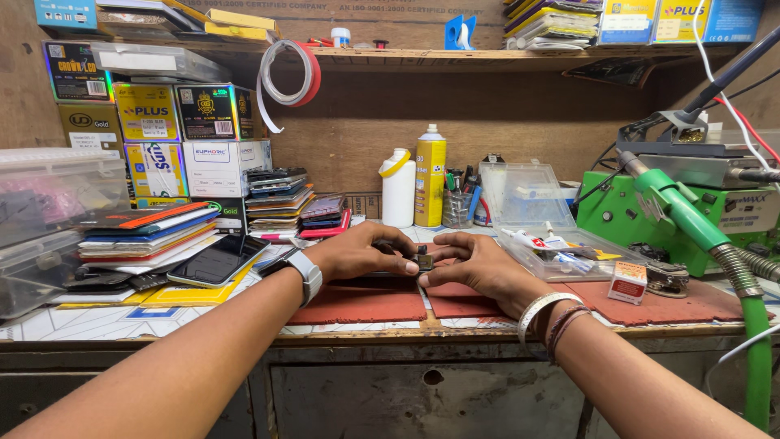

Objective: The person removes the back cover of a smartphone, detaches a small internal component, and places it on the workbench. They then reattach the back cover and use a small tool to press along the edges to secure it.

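Observation:
My left hand (357,252) and my right hand (475,264) meet at the middle of the workbench, over a red rubber mat (361,305). Between the fingertips of both hands sits a small dark part (423,260), pinched from each side. A dark flat device lies under my left hand, mostly hidden by it. I wear a wristwatch with a grey band (305,272) on the left wrist and bangles and threads (548,317) on the right.
Stacks of phones and phone cases (162,236) lie at the left, with boxes behind. A white bottle (398,189) and a yellow spray can (431,175) stand at the back. An open clear plastic box (552,244) and a green hot-air station (674,211) are at the right.

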